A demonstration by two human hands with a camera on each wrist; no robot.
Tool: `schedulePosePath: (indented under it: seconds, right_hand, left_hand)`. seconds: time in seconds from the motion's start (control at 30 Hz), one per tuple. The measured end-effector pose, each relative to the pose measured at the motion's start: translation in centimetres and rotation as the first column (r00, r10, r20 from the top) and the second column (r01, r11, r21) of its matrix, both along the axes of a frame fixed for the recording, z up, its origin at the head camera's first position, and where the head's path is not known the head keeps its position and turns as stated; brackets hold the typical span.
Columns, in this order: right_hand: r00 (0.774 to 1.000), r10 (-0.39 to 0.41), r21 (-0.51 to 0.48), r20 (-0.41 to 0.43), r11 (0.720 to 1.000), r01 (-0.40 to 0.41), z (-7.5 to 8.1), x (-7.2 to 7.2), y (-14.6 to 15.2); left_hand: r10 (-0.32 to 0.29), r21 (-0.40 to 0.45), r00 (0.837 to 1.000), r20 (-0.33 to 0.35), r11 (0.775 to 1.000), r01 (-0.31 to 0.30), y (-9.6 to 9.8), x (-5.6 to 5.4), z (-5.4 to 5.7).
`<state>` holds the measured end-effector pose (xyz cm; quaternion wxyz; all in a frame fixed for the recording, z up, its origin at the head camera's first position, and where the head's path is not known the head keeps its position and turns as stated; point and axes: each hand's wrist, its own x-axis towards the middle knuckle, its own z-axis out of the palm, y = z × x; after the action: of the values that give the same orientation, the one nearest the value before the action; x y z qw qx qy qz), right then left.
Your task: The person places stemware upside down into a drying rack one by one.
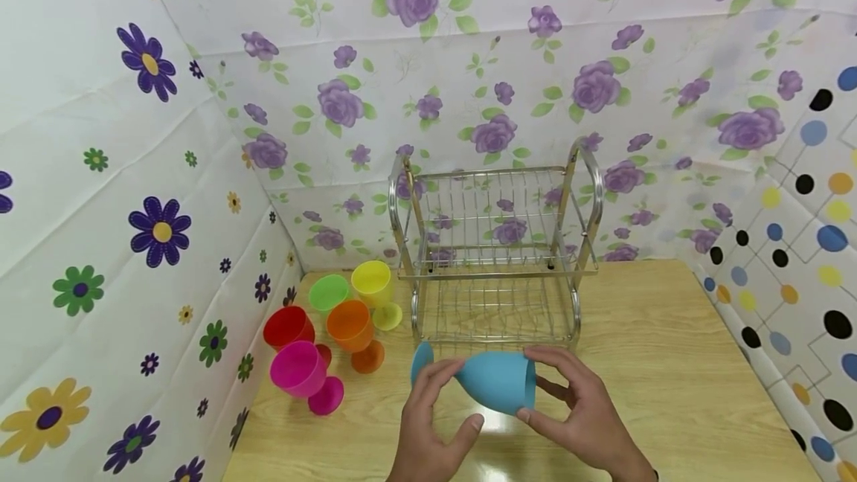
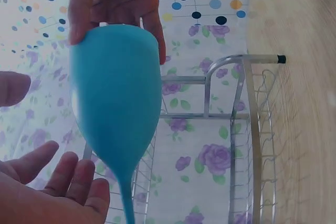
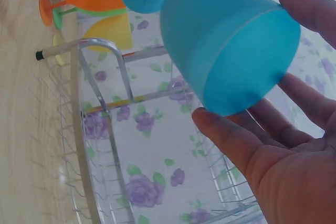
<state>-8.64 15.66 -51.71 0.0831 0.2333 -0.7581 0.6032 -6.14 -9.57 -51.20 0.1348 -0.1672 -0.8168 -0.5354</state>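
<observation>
A blue plastic goblet [image 1: 495, 381] lies sideways in the air above the table, its mouth toward the right and its foot toward the left. My right hand [image 1: 589, 411] holds it by the rim, with thumb and fingers spread around the mouth, as the right wrist view of the goblet [image 3: 210, 35] shows. Beside the stem is my left hand [image 1: 428, 422], its thumb apart from the fingers. In the left wrist view the left hand's fingers [image 2: 79, 182] are loosely bent near the lower bowl and stem; whether they touch it I cannot tell.
Several goblets stand at the left of the wooden table [image 1: 669, 363]: red [image 1: 288, 327], pink [image 1: 297, 369], orange [image 1: 350, 326], green [image 1: 328, 293] and yellow [image 1: 372, 283]. A two-tier metal dish rack [image 1: 495, 274] stands behind the hands, before a flowered cloth wall [image 1: 455, 73].
</observation>
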Motion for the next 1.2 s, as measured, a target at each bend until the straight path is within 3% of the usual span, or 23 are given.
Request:
schedulePosePath:
  seconds: [0.1,0.17,0.3,0.4,0.5,0.6,0.77,0.87,1.2]
  right_hand:
    - [1.000,0.012,-0.049,0.012,0.999,-0.012,-0.2,0.0,0.0]
    - [1.000,0.023,-0.077,0.005,0.997,-0.023,-0.2,-0.1,0.0]
    - [0.999,0.048,-0.138,0.007,0.989,-0.046,-0.2,0.0,-0.1]
    - [0.998,0.062,-0.187,0.023,0.981,-0.057,-0.1,0.2,-0.3]
    - [0.996,0.076,-0.229,0.043,0.971,-0.064,-0.1,0.3,-0.5]
    - [0.992,0.100,-0.287,0.079,0.955,-0.074,-0.1,0.5,-0.7]
    - [0.976,0.173,-0.394,0.131,0.913,-0.109,-0.2,0.8,-1.0]
    - [0.968,0.198,-0.432,0.155,0.895,-0.114,-0.3,1.0,-1.3]
    - [0.966,0.190,-0.457,0.176,0.885,-0.090,-0.2,1.3,-1.8]
  left_hand:
    - [0.021,0.151,0.995,0.099,0.988,-0.036,0.4,0.7,0.0]
    - [0.023,0.273,0.984,0.176,0.959,-0.071,0.7,1.1,-0.1]
    - [-0.023,0.484,0.948,0.319,0.863,-0.142,1.4,1.5,-0.4]
    - [-0.116,0.600,0.909,0.400,0.783,-0.164,1.6,1.3,-0.5]
    - [-0.219,0.695,0.877,0.427,0.701,-0.163,1.6,0.9,-0.6]
    - [-0.301,0.761,0.860,0.412,0.633,-0.144,1.5,0.5,-0.7]
    - [-0.384,0.803,0.840,0.383,0.588,-0.097,1.7,0.1,-0.5]
    - [-0.409,0.815,0.832,0.376,0.573,-0.086,1.8,0.1,-0.2]
    - [-0.403,0.831,0.836,0.373,0.546,-0.107,2.2,-0.1,0.3]
